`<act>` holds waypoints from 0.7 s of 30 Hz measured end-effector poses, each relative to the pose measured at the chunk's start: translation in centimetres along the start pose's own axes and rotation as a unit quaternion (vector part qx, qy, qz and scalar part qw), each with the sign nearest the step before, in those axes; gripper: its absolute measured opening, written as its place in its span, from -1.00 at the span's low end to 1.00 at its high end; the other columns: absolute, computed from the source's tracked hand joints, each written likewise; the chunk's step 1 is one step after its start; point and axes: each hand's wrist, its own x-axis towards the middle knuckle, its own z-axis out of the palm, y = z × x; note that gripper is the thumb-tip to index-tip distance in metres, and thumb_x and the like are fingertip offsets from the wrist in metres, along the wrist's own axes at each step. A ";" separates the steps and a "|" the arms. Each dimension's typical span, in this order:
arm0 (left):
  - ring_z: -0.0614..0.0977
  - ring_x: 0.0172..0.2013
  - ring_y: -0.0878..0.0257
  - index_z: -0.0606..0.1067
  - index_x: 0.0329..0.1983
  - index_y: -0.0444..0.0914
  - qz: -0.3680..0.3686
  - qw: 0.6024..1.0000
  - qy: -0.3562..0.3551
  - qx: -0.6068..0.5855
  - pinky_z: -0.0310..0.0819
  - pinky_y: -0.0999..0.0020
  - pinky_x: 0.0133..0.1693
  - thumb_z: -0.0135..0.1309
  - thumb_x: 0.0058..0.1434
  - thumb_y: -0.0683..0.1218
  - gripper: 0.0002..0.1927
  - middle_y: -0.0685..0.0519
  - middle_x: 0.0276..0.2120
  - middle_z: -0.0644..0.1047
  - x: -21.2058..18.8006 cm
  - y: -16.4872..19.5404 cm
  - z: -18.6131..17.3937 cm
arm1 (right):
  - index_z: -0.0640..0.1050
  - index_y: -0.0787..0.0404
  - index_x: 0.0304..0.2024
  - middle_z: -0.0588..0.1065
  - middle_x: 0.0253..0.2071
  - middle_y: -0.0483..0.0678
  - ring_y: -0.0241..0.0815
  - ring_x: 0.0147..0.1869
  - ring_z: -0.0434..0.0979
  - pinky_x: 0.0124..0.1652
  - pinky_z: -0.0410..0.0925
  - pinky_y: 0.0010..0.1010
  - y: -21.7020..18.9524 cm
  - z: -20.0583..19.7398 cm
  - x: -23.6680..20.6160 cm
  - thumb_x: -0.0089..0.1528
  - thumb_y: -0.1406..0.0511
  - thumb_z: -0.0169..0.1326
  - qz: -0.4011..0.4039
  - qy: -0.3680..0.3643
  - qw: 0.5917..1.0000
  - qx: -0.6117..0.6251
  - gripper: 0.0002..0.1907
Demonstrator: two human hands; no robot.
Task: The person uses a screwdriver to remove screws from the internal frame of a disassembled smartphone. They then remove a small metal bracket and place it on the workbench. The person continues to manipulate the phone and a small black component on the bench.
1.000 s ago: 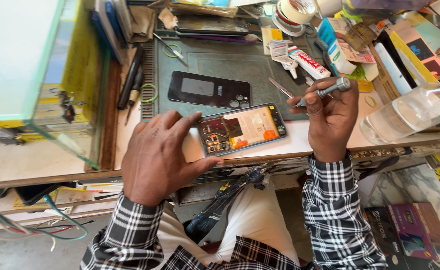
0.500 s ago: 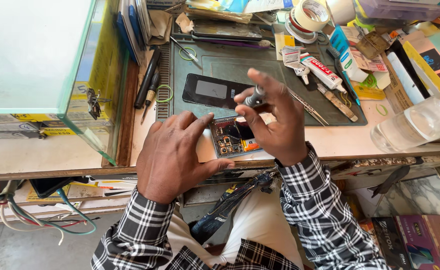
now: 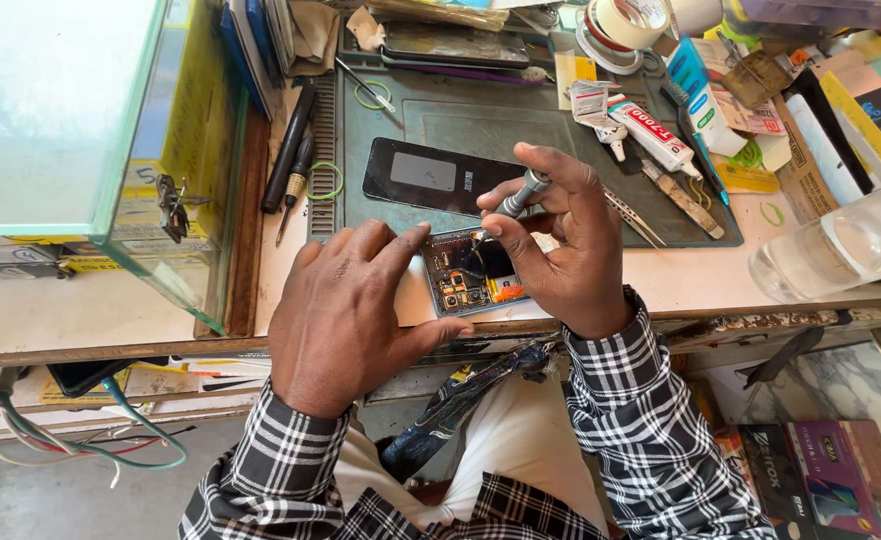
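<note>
Your left hand (image 3: pixel 346 305) lies flat on the open phone (image 3: pixel 471 275), with its fingers (image 3: pixel 401 245) spread out and pressing the left end down. It grips nothing; it just holds the phone in place. The phone sits at the front edge of the desk (image 3: pixel 111 315), right in front of you, with its back off, so you can see small gold and orange parts inside.

Your right hand (image 3: pixel 566 240) is curled around a small grey screwdriver (image 3: pixel 519 195). The fingers are closed on it, pinching it near the top. The tip points down into the phone, but your hand hides where it touches.

Just behind the phone lies a black phone back cover (image 3: pixel 431 178) on a grey-green work mat (image 3: pixel 521 120). A pair of metal tweezers (image 3: pixel 633 218) lies beside your right hand. A white glue tube (image 3: pixel 656 135) rests farther back on the mat. A roll of tape (image 3: pixel 626 20) sits at the far edge. A glass case (image 3: pixel 71 130) stands on the left, and a clear plastic bottle (image 3: pixel 841 250) lies on the right.
</note>
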 end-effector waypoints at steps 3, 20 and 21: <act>0.53 -0.16 0.01 0.48 0.21 -0.21 -0.005 1.000 -0.002 -0.003 0.31 0.08 -0.17 0.30 -0.13 0.40 -0.08 -0.01 -0.22 0.49 -0.1 0.0 0.0 | 0.24 0.27 0.40 0.45 0.18 0.09 -0.18 0.15 0.63 0.00 0.59 -0.49 0.2 0.0 -0.2 0.41 0.47 0.21 -0.003 0.009 1.000 0.002 -0.41; 0.53 -0.16 0.02 0.48 0.20 -0.22 0.004 1.000 0.004 0.006 0.31 0.08 -0.18 0.28 -0.12 0.43 -0.07 -0.02 -0.22 0.49 -0.1 -0.1 0.1 | 0.26 0.21 0.39 0.56 0.05 0.09 -0.20 0.09 0.67 -0.01 0.59 -0.48 0.5 0.0 -0.6 0.39 0.48 0.23 0.019 0.017 1.000 0.005 -0.40; 0.53 -0.16 0.02 0.48 0.20 -0.22 0.004 1.000 0.005 0.005 0.31 0.08 -0.19 0.27 -0.12 0.42 -0.07 -0.01 -0.22 0.49 -0.1 -0.1 0.1 | 0.23 0.21 0.42 0.61 0.01 0.09 -0.20 0.09 0.68 0.01 0.58 -0.49 0.4 0.0 -0.6 0.43 0.48 0.19 0.041 0.016 0.999 0.015 -0.41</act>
